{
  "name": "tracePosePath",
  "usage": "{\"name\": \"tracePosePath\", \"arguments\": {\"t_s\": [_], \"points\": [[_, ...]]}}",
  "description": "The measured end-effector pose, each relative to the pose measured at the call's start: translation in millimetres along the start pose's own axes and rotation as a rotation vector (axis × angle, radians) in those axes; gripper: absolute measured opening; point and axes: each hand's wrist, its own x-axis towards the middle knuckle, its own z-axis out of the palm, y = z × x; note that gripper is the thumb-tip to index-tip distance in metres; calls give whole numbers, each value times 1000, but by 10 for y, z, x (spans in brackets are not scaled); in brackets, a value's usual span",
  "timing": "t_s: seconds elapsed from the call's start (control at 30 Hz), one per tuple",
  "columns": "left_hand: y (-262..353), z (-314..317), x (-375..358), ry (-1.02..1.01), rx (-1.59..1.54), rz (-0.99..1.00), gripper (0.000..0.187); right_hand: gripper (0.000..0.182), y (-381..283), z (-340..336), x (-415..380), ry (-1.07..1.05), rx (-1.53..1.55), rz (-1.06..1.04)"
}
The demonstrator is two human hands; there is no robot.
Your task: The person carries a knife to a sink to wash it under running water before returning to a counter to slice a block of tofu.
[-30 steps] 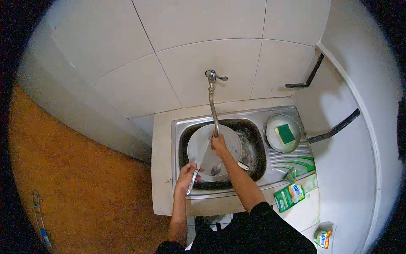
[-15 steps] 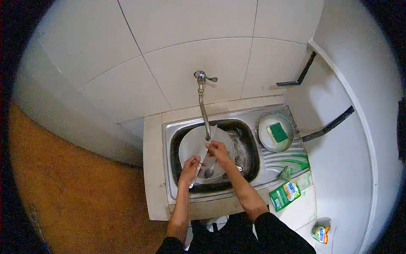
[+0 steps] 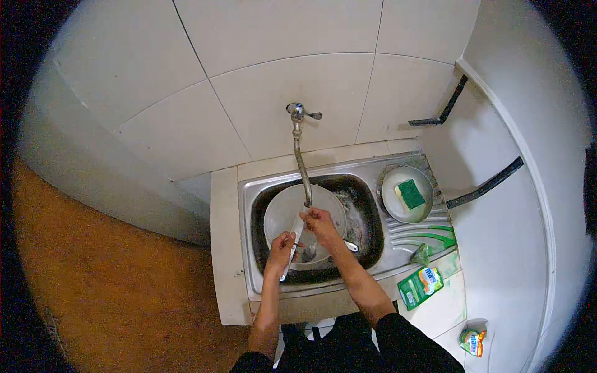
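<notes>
1. Stainless-steel sink [image 3: 245,248], pale-tiled far wall [image 3: 280,81].
2. Long white-handled knife [image 3: 298,230] over round pale basin [image 3: 280,210]: left hand [image 3: 281,251] gripping handle [image 3: 285,271], right hand [image 3: 321,225] seemingly pinching blade [image 3: 300,224] (rinsing, apparently).
3. Next move needs steady grip.

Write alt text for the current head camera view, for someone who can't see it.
A person's left hand holds a knife by the handle, right hand at its blade, near a faucet and over a large pale bowl in a steel sink. A green sponge sits in a smaller dish on the drainboard at right.
</notes>
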Motion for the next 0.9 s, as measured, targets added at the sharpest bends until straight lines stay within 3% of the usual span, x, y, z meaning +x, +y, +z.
{"name": "tracePosePath", "arguments": {"t_s": [0.2, 0.63, 0.73, 0.83, 0.9], "points": [[73, 48, -101, 26, 8, -6, 29, 15, -94, -37, 13, 50, 166, 107], [-125, -12, -170, 11, 4, -11, 31, 8, -23, -125, 81, 61, 98, 92], [-72, -16, -241, 67, 127, 121, 30, 8, -65, -41, 0, 23, 103, 58], [-66, -37, -286, 40, 4, -42, 29, 10, -38, -42, -38, -32, 93, 38], [-97, -89, -287, 3, 17, -17, 29, 11, -7, -70, 22, -69, 55, 37]]}}
